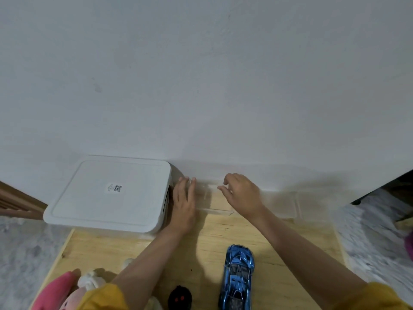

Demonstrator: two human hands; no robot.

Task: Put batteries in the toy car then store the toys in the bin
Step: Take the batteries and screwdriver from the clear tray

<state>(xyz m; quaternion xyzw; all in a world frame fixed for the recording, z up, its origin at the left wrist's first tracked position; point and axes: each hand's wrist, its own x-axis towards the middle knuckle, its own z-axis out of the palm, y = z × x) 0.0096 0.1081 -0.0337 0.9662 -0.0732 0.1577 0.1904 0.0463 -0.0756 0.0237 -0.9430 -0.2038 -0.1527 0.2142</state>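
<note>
Now both hands are up at the far edge of the table, right against the wall. Left hand lies flat, palm down, fingers straight and pressed together, its tips at the left end of a clear tray and its side just beside the bin. Right hand hovers over the same tray, fingers curled and a little apart, thumb and forefinger near one another; whether they pinch anything, I cannot tell, the plastic is too see-through. The bin sits at ten o'clock from the hands, white, lid on, a small label with a code on top, pushed back to the wall. A second clear piece lies at three o'clock of the right hand, hard to make out. Down at six o'clock, the car, shiny blue, stands on its wheels on the bare wood between the two forearms, well apart from the bin, nose pointing to the wall. At seven o'clock from the car, a black remote with red dots, cut by the frame edge. Further left, at the bottom corner, a pink plush and a white toy touching it, partly behind the yellow sleeve.
</note>
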